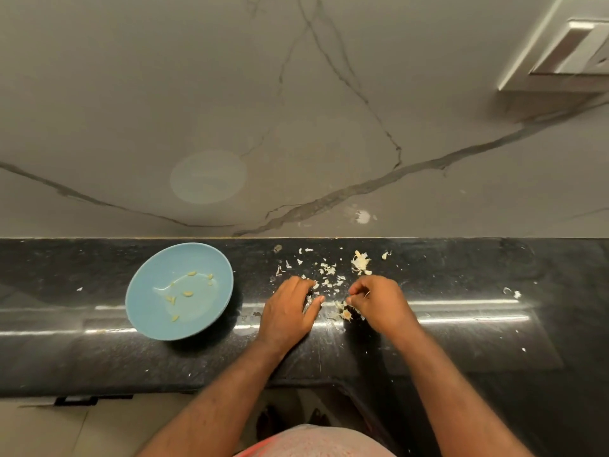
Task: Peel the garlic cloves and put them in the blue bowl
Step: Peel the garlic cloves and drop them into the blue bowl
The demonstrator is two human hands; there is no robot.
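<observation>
Garlic clove: a small piece with papery skin on it (346, 313), centre of the frame, on the black counter (461, 338) between the two hands.
Right hand: (379, 301) fingers curled tight, pinching at the garlic clove just below its thumb.
Left hand: (290, 308) knuckles up, fingers bent down onto the counter, thumb pointing at the clove; whether it holds anything cannot be told.
Blue bowl: (145, 311) left of centre, well apart from the hands, with several peeled cloves (188, 293) scattered inside.
Skins: loose flakes (326, 268) strewn above the hands; a larger garlic clump (361, 262) lies near the wall edge.
Handling: the clove looks light and firm, its skin thin, brittle and likely clingy; once bare it may be slippery.
Hold: best pinched at the ends, peeling from the root tip with a nail.
</observation>
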